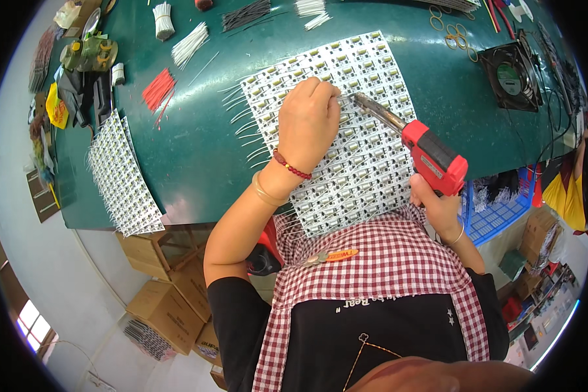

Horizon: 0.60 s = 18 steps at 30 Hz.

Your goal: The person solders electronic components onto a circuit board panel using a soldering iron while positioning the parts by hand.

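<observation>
A large white circuit board panel (372, 171), covered in rows of small components, lies on the green table at its near edge. Thin white wires (244, 125) stick out along its left side. My left hand (310, 117) is over the upper middle of the panel, fingers pinched together; what they hold is too small to make out. In my right hand (434, 202) is a red and black soldering gun (438, 157), gripped by its handle. Its metal tip points left and reaches the panel just right of my left fingertips.
A second circuit board panel (123, 179) lies at the table's left edge. Farther back are red wires (158, 89), white wires (189, 44) and black wires (245, 14). A black fan (511, 78) stands at the right, near rubber bands (456, 36). Below is a blue basket (496, 219).
</observation>
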{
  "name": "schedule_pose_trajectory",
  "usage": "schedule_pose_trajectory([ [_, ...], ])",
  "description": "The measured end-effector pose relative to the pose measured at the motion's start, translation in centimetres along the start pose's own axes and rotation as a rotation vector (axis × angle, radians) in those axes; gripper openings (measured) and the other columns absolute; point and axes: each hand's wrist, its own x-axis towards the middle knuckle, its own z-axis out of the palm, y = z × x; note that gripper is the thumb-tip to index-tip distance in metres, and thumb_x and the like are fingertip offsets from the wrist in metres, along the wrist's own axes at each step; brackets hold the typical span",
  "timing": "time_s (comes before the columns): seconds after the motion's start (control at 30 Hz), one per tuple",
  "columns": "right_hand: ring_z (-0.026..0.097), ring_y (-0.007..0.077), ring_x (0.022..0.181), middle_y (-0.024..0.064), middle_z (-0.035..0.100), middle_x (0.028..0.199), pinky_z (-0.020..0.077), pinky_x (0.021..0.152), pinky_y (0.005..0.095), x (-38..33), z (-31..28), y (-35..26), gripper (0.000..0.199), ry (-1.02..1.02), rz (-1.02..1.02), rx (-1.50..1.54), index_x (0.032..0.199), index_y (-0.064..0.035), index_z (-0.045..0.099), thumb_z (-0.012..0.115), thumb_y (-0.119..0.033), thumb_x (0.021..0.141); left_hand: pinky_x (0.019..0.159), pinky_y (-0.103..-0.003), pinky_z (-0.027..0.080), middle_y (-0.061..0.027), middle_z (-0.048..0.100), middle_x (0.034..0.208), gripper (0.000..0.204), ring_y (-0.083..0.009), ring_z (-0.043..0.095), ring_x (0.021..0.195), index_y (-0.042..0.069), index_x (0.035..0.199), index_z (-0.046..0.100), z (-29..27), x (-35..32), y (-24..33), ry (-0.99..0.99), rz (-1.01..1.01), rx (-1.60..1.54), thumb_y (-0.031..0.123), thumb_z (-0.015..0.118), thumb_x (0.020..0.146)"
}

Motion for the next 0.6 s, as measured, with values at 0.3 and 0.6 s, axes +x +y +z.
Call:
schedule_pose_trajectory([
  [0.3, 0.053, 0.0128, 0.054, 0.0045, 0.053, 0.061, 0.0470, 0.056, 0.0281, -0.1, -0.6, -0.7, 0.035, 0.031, 0.024, 0.153, 0.125, 0.0088, 0.047, 0.053, -0.008, 0.095, 0.065, -0.040, 0.047, -0.0110, 0.055, 0.074, 0.007, -0.0298, 0.057, 0.072, 0.003, 0.080, 0.062, 0.0, 0.0, 0.0, -0.004, -0.002, -0.007, -0.003, 0.063, 0.075],
  [0.6, 0.055, 0.0088, 0.055, 0.0031, 0.059, 0.066, 0.0482, 0.053, 0.0256, 0.6, -1.4, -1.5, 0.008, 0.066, 0.059, 0.210, 0.095, 0.0000, 0.062, 0.065, -0.005, 0.090, 0.059, -0.034, 0.048, -0.0092, 0.059, 0.075, 0.009, -0.0246, 0.059, 0.067, 0.003, 0.083, 0.064, -0.6, 0.1, 0.3, 0.026, -0.003, 0.027, -0.003, 0.064, 0.077],
])
